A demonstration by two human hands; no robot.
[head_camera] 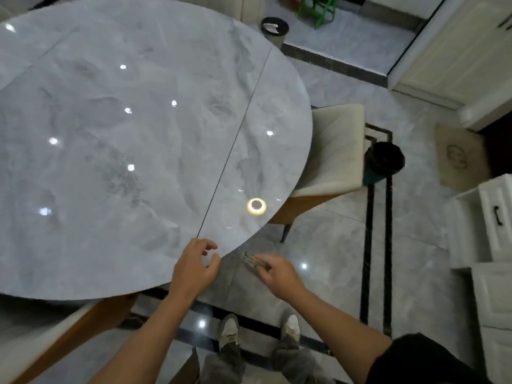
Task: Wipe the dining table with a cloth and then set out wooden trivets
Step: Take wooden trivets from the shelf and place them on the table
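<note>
The round grey marble dining table (124,134) fills the left and middle of the head view, its glossy top showing only light reflections. My left hand (195,268) hovers over the table's near edge with fingers loosely curled and holding nothing. My right hand (278,275) is just off the table's edge, above the floor, gripping a small bunched grey-brown cloth (253,260) that sticks out from its fingers. No wooden trivets are in view.
A cream chair (332,151) is tucked at the table's right side, another chair (69,336) at the lower left. A black bin (383,162) stands by the right chair, a second bin (274,29) farther back. White cabinets (487,245) line the right wall.
</note>
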